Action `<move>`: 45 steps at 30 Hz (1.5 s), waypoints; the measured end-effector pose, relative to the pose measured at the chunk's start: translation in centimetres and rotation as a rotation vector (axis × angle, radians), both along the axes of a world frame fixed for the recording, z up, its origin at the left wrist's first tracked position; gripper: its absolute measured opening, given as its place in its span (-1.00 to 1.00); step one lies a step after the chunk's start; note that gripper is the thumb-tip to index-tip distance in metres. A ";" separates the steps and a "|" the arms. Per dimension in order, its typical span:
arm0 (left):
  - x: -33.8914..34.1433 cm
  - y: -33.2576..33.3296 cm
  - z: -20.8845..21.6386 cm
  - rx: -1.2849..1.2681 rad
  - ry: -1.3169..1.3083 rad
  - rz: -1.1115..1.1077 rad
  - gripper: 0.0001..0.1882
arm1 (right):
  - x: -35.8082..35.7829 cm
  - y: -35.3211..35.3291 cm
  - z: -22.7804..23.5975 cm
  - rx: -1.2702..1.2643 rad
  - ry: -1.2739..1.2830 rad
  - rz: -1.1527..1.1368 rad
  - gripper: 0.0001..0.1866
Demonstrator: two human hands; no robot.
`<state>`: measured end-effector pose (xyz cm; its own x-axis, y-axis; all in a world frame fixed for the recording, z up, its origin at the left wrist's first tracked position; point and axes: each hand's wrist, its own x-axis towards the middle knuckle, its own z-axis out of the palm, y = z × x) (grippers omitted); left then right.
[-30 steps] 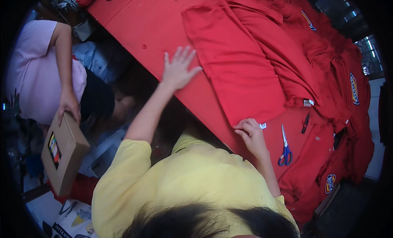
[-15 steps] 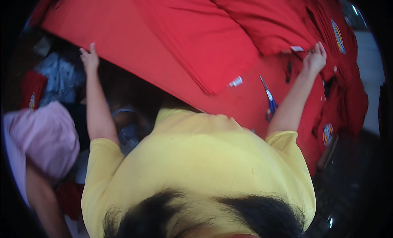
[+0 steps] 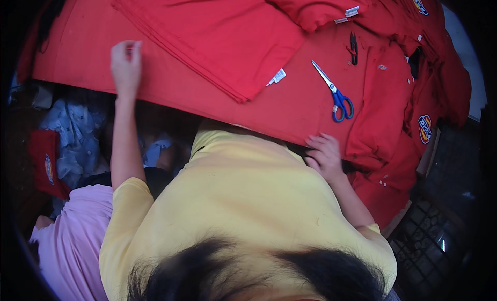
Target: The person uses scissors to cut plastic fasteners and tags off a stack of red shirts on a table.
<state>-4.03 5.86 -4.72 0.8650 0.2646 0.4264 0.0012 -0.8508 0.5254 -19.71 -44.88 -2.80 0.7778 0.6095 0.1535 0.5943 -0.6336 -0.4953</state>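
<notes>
Over the left part of the red-covered table (image 3: 171, 94) is my left hand (image 3: 126, 68), its fingers loosely bent and the thumb apart, with nothing seen in it. My right hand (image 3: 325, 155) is at the table's near edge, fingers spread and holding nothing. Folded red cloth (image 3: 222, 47) lies flat between and beyond my hands, with a white label (image 3: 278, 77) at its near corner. To the right of that label are scissors (image 3: 334, 91) with blue handles, blades partly under no cover and pointing away. Small dark thread snips (image 3: 353, 48) lie beyond them.
Red garments with patches (image 3: 385, 99) are heaped along the table's right side. More red cloth (image 3: 336, 8) lies at the far side. Below the left edge are clear plastic bags (image 3: 72, 140) and a red folded piece (image 3: 47, 161). A person in a pink shirt (image 3: 77, 233) is close at my left.
My right hand has come back from the far right cloth to the near table edge. My left hand has moved slightly right and onto the table. The person in pink has shifted lower.
</notes>
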 end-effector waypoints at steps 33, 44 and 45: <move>5.3 -12.2 1.3 -1.011 0.268 -0.146 -0.41 | 13.1 5.8 2.1 0.833 0.885 -0.332 -0.49; 2.8 -13.6 0.9 -0.912 0.473 -0.260 -0.79 | 12.0 14.0 -0.3 0.655 0.846 -0.287 -0.40; 2.6 -13.7 0.8 -1.242 0.411 -0.288 -0.83 | 11.9 14.0 0.5 0.566 0.788 -0.278 -0.37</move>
<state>-1.44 -7.82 -3.92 0.9617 0.0722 -0.2646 0.2472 0.1897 0.9502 -7.77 -30.93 -2.30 0.8857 0.3880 -0.2550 -0.1651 -0.2501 -0.9540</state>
